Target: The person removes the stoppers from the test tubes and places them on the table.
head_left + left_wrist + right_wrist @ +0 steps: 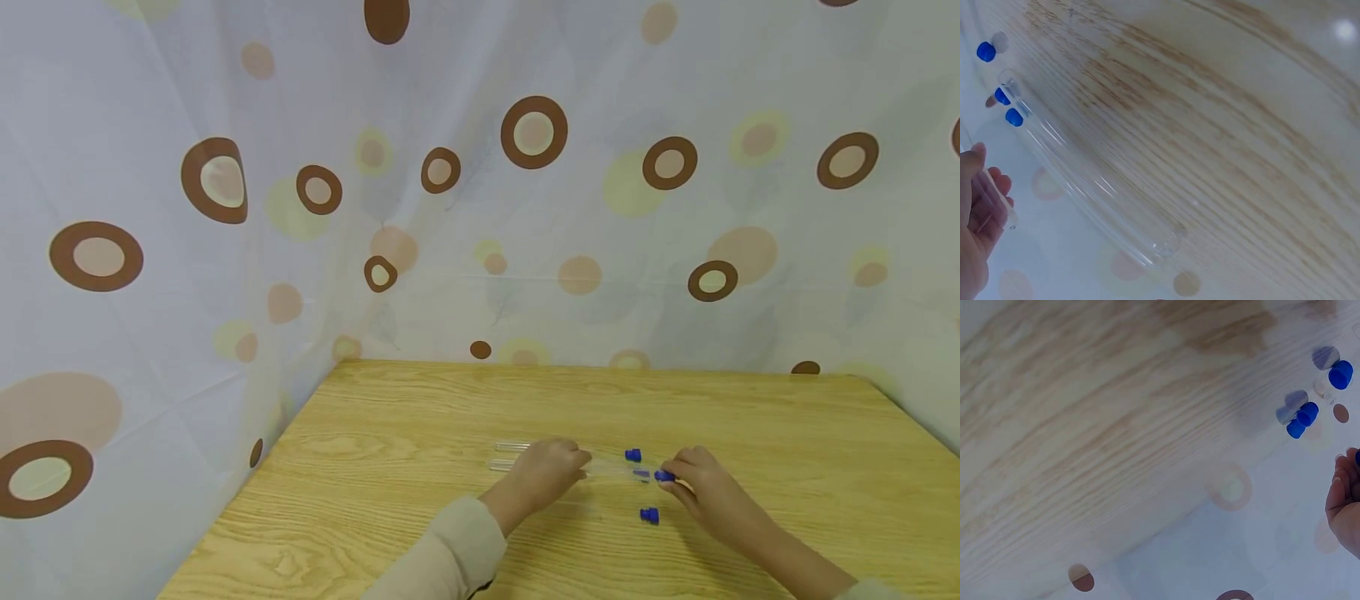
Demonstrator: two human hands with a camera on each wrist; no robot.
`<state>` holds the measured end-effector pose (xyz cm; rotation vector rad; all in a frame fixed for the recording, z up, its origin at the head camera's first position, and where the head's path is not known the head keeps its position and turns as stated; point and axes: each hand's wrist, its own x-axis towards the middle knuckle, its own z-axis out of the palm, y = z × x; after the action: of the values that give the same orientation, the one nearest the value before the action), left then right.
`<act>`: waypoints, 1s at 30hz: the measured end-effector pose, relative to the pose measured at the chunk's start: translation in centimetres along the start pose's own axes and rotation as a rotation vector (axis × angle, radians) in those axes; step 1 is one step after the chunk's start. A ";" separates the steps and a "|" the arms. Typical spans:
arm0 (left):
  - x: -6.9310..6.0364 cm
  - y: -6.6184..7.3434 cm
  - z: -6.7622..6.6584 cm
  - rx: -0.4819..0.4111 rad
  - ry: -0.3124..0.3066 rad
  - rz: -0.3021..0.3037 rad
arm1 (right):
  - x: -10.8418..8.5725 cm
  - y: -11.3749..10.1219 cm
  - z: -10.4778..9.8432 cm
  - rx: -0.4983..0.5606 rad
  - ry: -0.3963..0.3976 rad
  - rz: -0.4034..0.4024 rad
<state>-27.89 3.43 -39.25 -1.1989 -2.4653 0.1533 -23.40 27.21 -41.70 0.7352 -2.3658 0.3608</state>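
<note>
My left hand (547,473) grips a clear test tube (611,469) above the table, its far end pointing right. In the left wrist view, the same hand (979,215) wraps its fingers round the tube (992,197). My right hand (708,492) pinches a small blue stopper (664,476) close to the tube's right end; whether they touch I cannot tell. At the right wrist view's edge, that hand (1346,500) shows only partly. Other blue stoppers lie near: one farther back (633,455), one in front (649,516), and one (641,473) showing by the tube.
Clear test tubes (1094,178) lie side by side on the wooden table (360,467), partly behind my left hand in the head view. A curtain (465,217) printed with round spots hangs along the table's back and left sides.
</note>
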 end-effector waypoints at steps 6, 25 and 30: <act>-0.5 0.0 0.0 -0.017 0.025 0.000 | 0.0 -0.4 0.0 -0.004 -0.004 0.002; -2.3 -0.1 0.0 -0.020 0.035 -0.015 | -0.1 -1.4 0.7 0.023 -0.014 -0.040; -2.8 -0.1 0.0 -0.035 0.038 -0.016 | -0.2 -1.7 0.9 0.026 -0.009 -0.052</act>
<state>-26.43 1.16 -40.11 -1.1855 -2.4537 0.0823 -22.71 25.52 -42.35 0.8102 -2.3501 0.3679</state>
